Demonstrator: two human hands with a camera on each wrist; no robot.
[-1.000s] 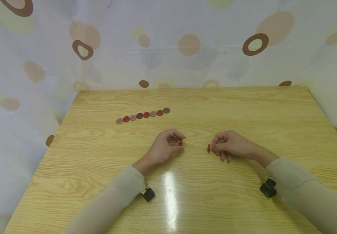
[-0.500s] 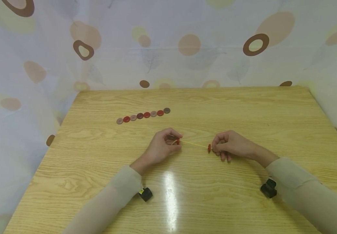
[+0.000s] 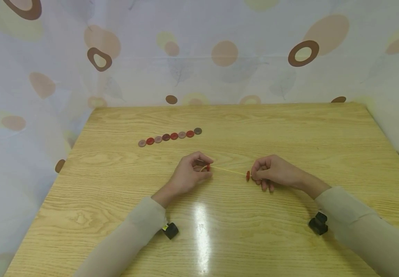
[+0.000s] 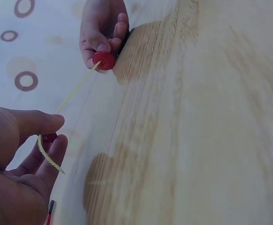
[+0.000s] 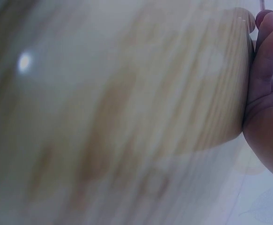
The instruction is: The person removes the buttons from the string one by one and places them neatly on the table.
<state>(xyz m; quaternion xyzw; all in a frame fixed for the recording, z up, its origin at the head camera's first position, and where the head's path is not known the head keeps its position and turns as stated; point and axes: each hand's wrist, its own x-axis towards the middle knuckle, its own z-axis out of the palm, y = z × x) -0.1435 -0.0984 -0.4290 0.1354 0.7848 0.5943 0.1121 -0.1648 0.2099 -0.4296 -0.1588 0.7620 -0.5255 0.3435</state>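
A yellow string (image 3: 228, 170) runs nearly straight between the two hands. My left hand (image 3: 185, 175) pinches a red button (image 4: 48, 138) between thumb and fingers; the string passes through it, and a short loose tail (image 4: 49, 158) hangs beyond. My right hand (image 3: 278, 171) pinches the string's other end between thumb and fingertip. Right at those fingertips a second red button (image 3: 248, 176) sits on the string, its face turned toward the left hand in the left wrist view. In the right wrist view, the right hand (image 5: 269, 70) is only partly visible at the edge.
Farther back on the wooden table (image 3: 306, 134) lies a slanting row of several buttons (image 3: 166, 137), in pink, red, dark red and grey. A patterned curtain (image 3: 192, 77) hangs behind the table.
My left hand has drawn a little to the left with its red button, so the stretch of string between the two buttons is longer. The right hand has stayed almost still.
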